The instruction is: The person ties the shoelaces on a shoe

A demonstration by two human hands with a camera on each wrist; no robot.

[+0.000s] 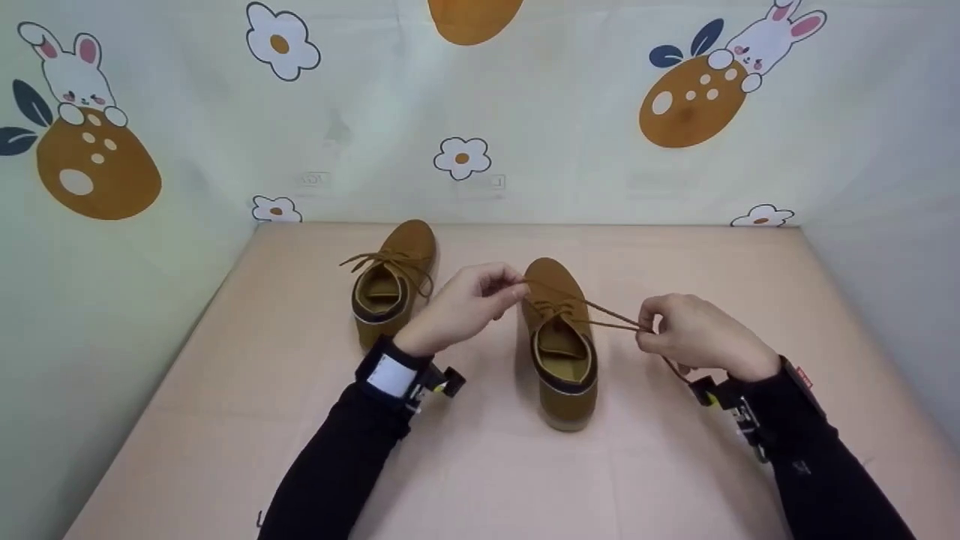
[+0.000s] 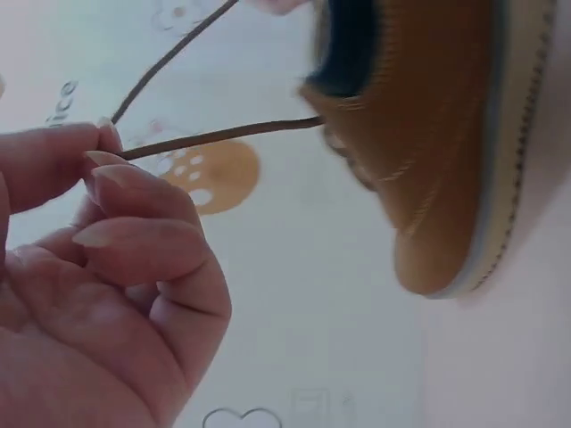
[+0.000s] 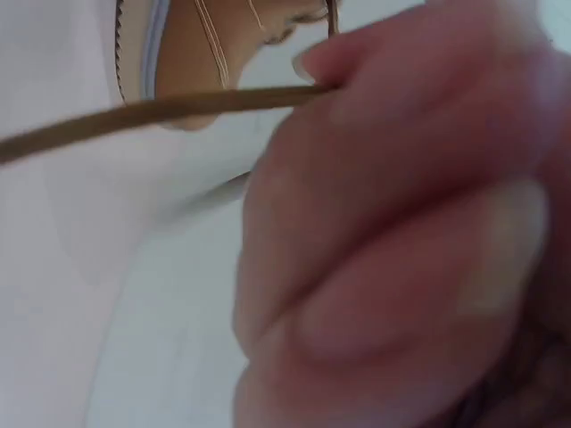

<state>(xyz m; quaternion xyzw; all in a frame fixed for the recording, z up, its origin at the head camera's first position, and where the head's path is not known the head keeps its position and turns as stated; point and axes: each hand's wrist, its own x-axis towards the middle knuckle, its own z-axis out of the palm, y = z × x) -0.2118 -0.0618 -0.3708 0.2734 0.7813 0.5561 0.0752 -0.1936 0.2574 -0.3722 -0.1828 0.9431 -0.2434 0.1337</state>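
Note:
A brown lace-up shoe (image 1: 568,409) stands on the table between my hands, toe pointing away. My left hand (image 1: 469,304) is just left of its toe and pinches a brown shoelace (image 2: 223,135) between thumb and index finger. To the right of the shoe, my right hand (image 1: 697,334) pinches lace too, with two strands running taut to it in the head view. One strand comes from the left fingertips, the other from the eyelets. A loose lace tail (image 3: 161,111) hangs out of the right-hand grip. The shoe's side appears in both wrist views.
A matching brown shoe (image 1: 411,238) stands farther back on the left, its laces untied and spread loosely. Both stand on a pale pink table (image 1: 480,480). A printed cloth wall (image 1: 555,172) with rabbits and flowers rises behind and at the sides.

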